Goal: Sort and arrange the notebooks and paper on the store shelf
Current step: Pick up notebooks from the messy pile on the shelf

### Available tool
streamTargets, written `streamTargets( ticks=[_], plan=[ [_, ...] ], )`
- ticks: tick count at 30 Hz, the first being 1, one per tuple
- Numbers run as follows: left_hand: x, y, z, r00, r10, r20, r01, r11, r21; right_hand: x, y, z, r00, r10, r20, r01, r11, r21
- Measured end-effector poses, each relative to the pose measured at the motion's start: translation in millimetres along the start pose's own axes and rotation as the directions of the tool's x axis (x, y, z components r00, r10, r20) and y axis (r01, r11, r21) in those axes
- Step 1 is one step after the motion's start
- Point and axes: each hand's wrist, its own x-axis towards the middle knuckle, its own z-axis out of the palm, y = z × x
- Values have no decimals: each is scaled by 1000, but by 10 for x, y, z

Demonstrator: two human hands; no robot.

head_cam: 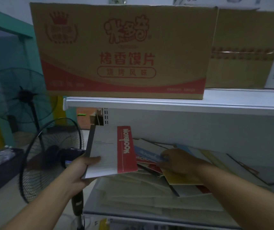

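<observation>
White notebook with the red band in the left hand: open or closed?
Closed. The white notebook with the red band shows only its cover, no pages fanned; the left hand grips its lower corner.

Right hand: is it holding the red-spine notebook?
No, the left hand grips the red-spine notebook, while the right hand rests on the loose notebooks farther right.

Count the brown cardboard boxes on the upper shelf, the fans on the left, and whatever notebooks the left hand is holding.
Brown cardboard boxes: 2
Fans: 2
Notebook gripped by the left hand: 1 showing, with a red strip; any beneath it are hidden
Total: 5
</observation>
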Motion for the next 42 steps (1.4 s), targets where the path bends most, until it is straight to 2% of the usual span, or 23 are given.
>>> streamTargets(
  ticks=[3, 5, 7, 9, 12, 15, 17, 18, 20, 21, 23, 24, 26, 29, 30, 32, 33, 34, 36, 37, 38, 40, 42],
  plan=[
    [-68, 14, -64, 999, -4, -39, 6, 999, 52, -7, -15, -50, 991, -124, -39, 119, 987, -111],
    [-131, 41, -83, 997, -7, -75, 13, 996, 83, -42, -37, -79, 972, -200, -127, 173, 964, -201],
    [-203, 74, -97, 993, -11, -117, 23, 995, 101, -74, -44, -110, 956, -198, -216, 129, 946, -296],
    [-280, 105, -99, 990, -31, -137, 50, 990, 134, -123, 0, -175, 925, -100, -367, -14, 955, -295],
    [-416, 136, -51, 985, -60, -163, 92, 977, 194, -308, 149, -304, 773, 134, -620, -137, 990, 43],
    [-523, 117, 118, 989, -98, -111, 125, 954, 274, -516, 373, -389, 697, 358, -621, -64, 894, 443],
    [-592, 28, 383, 992, -118, -37, 124, 934, 336, -678, 475, -416, 698, 427, -575, 5, 800, 600],
    [-612, -50, 555, 993, -118, -5, 112, 925, 362, -793, 510, -417, 731, 449, -514, 82, 690, 719],
    [-675, -244, 982, 987, -136, 84, 95, 923, 372, -1089, 574, -377, 841, 358, -405, 235, 434, 870],
    [-710, -362, 1206, 977, -163, 137, 104, 927, 362, -1269, 659, -346, 848, 297, -440, 296, 424, 856],
    [-795, -626, 1646, 949, -225, 221, 131, 919, 373, -1604, 945, -267, 756, 220, -617, 374, 628, 682],
    [-834, -771, 1851, 937, -248, 247, 139, 911, 387, -1753, 1134, -229, 728, 207, -654, 350, 707, 614],
    [-898, -1085, 2231, 919, -269, 290, 129, 897, 422, -2085, 1502, -140, 729, 158, -666, 291, 809, 510],
    [-1009, -1585, 2828, 858, -320, 401, 117, 883, 455, -2679, 2035, -128, 684, 122, -720, 236, 896, 377],
    [-1068, -1737, 3025, 839, -337, 428, 114, 877, 466, -2879, 2199, -142, 681, 145, -718, 174, 920, 350],
    [-1183, -2019, 3415, 809, -353, 469, 102, 871, 480, -3319, 2511, -190, 731, 283, -621, -23, 920, 392],
    [-1229, -2155, 3593, 798, -357, 486, 101, 873, 476, -3541, 2679, -193, 715, 411, -566, -132, 874, 468],
    [-1285, -2297, 3777, 785, -362, 503, 113, 882, 458, -3755, 2817, -192, 653, 548, -523, -196, 789, 582],
    [-1364, -2608, 4128, 772, -366, 520, 156, 902, 403, -4119, 2980, -187, 569, 750, -338, -141, 493, 858],
    [-1404, -2775, 4309, 768, -373, 520, 176, 905, 388, -4258, 3020, -184, 585, 790, -183, -99, 294, 951],
    [-1451, -2947, 4491, 759, -385, 525, 197, 904, 378, -4377, 3053, -157, 622, 780, -67, -95, 160, 982],
    [-1549, -3270, 4840, 734, -425, 530, 229, 890, 395, -4590, 3182, -86, 631, 776, -16, -130, 126, 983],
    [-1638, -3551, 5158, 705, -461, 539, 260, 875, 409, -4784, 3367, -103, 557, 829, -49, -131, 147, 980]
  ],
)
